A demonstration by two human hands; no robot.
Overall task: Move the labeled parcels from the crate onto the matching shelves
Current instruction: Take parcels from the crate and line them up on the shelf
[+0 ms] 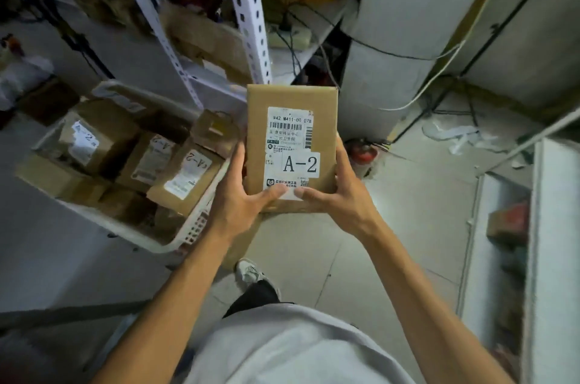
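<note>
Two bare hands, one parcel [292, 145] between them: a flat brown cardboard box held up over the floor [392, 226], just right of the crate and in front of a white slotted shelf upright [251, 22]. Left hand [238, 195] curled round the parcel's left edge, thumb laid across the bottom of the white shipping label; right hand [339, 192] curled round the right edge, thumb likewise on the label's lower border, the two thumb tips nearly meeting. Fingers of both hands mostly hidden behind the box. One large sticker reading "A-2" [300, 164] facing up, set over the shipping label below a barcode. To the left, one white plastic crate [188, 236] with slotted walls, holding at least four more brown parcels, three of them showing an "A-2" tag: one at the far left [84, 138], one in the middle [153, 157], one nearest the hands [188, 176]. Exact count of parcels in the crate blurred, cannot tell. One red object [362, 151] on the floor just right of the right hand. One shoe [248, 270] visible below the parcel.
</note>
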